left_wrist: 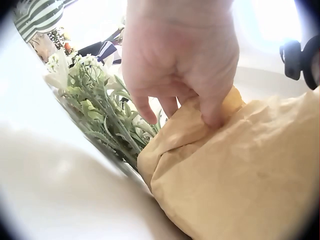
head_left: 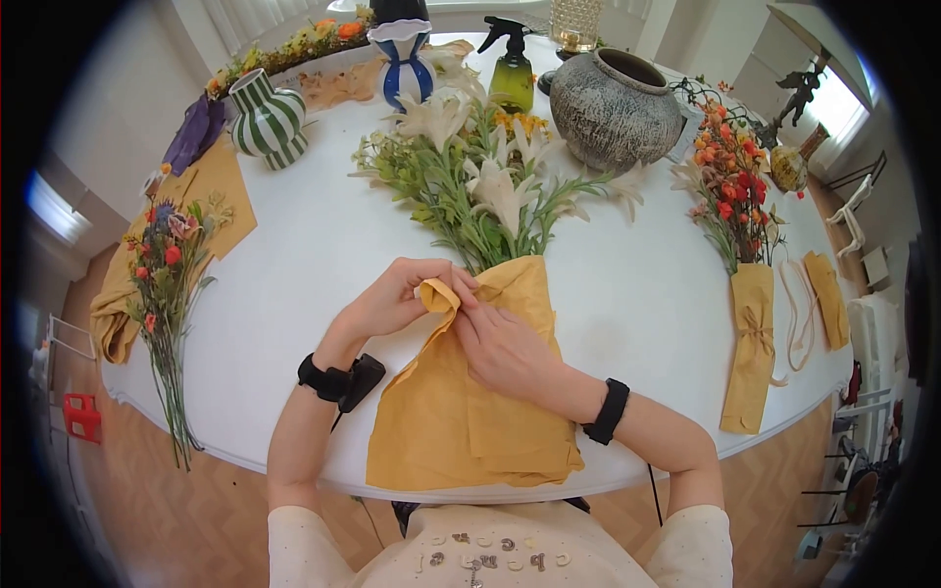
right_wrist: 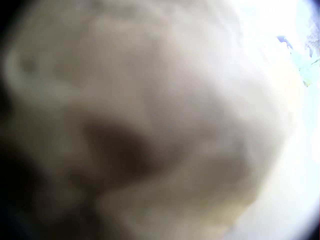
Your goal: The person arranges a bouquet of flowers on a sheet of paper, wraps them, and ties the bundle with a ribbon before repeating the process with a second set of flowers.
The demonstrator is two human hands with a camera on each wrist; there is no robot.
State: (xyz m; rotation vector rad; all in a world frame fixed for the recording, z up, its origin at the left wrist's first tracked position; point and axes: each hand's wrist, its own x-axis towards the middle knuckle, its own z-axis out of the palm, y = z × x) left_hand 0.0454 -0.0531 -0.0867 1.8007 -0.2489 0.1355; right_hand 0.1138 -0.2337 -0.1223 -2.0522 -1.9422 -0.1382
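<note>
Yellow-brown wrapping paper point(head_left: 470, 412) lies around the stems of a bouquet with white lilies point(head_left: 502, 191) and green leaves. At the paper's upper left edge, a rolled fold is pinched by the left hand point(head_left: 397, 297), its thumb and fingers bent round it. The right hand point(head_left: 515, 355) lies over the front of the paper, fingertips at the same fold beside the left fingers. In the left wrist view the left hand point(left_wrist: 182, 60) grips the paper point(left_wrist: 240, 175) near the stems point(left_wrist: 112, 125). The right wrist view is blurred and too close to make out the fingers.
A loose flower bunch point(head_left: 172, 294) lies at the left by brown paper point(head_left: 230, 196). A wrapped bouquet point(head_left: 750, 363) with ribbon point(head_left: 799, 314) lies at the right. Behind stand a green-striped vase point(head_left: 267, 120), a blue-striped vase point(head_left: 402, 71), a spray bottle point(head_left: 512, 78) and a grey pot point(head_left: 613, 113).
</note>
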